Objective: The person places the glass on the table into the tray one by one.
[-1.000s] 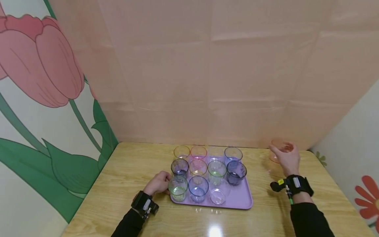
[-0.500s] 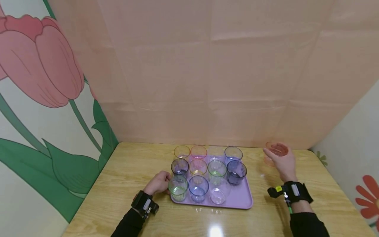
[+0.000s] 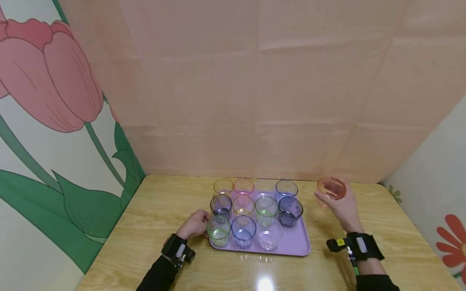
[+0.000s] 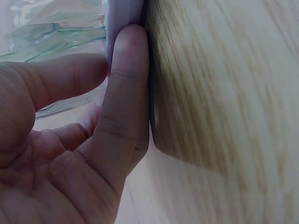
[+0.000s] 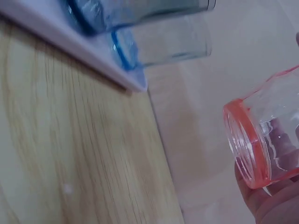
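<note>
My right hand grips an orange-tinted clear glass to the right of the tray. In the right wrist view the glass is tilted, its thick orange base turned toward the tray, with fingers curled round its side. My left hand pinches the left edge of the lilac tray. Seen from the left wrist, thumb and finger meet at the tray's rim. Rows of coloured glasses stand on the tray; a green one is right beside the left hand. The tray's front right corner is bare.
Among the tray's glasses are a dark one at the right, a blue one and a clear one in front. The wooden table ends at the peach-coloured sheet behind.
My right hand has carried the orange glass to the left, closer to the tray, and its rim now tips more into view. The left hand and tray have not moved.
</note>
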`<state>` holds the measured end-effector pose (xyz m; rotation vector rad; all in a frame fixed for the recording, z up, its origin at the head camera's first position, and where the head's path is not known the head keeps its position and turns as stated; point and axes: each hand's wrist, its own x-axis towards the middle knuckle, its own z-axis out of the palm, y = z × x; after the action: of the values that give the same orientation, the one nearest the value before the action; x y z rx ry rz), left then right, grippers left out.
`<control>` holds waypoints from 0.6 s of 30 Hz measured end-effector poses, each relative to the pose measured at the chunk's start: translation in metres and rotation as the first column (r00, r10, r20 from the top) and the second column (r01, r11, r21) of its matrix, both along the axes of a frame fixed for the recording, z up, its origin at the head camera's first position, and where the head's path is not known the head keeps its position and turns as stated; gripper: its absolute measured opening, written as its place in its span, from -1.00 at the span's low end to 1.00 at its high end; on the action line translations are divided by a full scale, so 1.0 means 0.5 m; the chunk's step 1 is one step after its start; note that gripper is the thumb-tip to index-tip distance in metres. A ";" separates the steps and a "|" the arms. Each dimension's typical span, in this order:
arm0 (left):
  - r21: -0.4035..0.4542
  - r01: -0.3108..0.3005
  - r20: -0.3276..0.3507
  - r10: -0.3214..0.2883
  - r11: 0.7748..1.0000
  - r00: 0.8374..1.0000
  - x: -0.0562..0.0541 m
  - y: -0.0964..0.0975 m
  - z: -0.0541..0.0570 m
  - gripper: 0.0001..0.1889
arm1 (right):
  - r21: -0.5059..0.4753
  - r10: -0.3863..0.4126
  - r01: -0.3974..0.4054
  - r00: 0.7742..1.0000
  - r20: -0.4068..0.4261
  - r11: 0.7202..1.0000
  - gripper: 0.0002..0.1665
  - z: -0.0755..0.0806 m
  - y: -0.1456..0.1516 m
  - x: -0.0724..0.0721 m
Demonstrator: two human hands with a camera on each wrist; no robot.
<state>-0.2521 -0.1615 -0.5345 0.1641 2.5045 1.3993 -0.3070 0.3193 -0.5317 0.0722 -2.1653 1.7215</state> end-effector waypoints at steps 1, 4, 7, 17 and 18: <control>0.001 -0.001 0.001 0.001 1.000 1.000 0.000 0.000 0.001 -0.83 | -0.009 0.007 -0.007 1.000 -0.005 1.000 -0.12 0.001 -0.004 0.003; -0.002 -0.005 0.004 0.005 1.000 1.000 0.000 -0.001 0.003 -0.84 | -0.028 0.030 -0.030 1.000 -0.004 0.999 -0.12 0.004 -0.019 0.018; -0.006 -0.005 0.011 0.005 1.000 1.000 -0.001 -0.001 0.002 -0.81 | -0.021 0.053 -0.052 0.999 0.009 0.998 -0.11 0.005 -0.030 0.034; -0.013 -0.012 0.025 0.012 1.000 1.000 -0.003 -0.004 -0.001 -0.79 | 0.066 0.115 -0.113 0.993 -0.025 0.991 -0.16 0.006 -0.046 0.062; -0.017 -0.011 0.026 0.011 1.000 1.000 -0.003 -0.005 -0.002 -0.79 | 0.064 0.120 -0.118 0.992 -0.025 0.991 -0.16 0.007 -0.046 0.064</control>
<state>-0.2535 -0.1639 -0.5353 0.1282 2.4994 1.3756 -0.2751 0.2965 -0.5283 0.2463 -2.2337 1.7050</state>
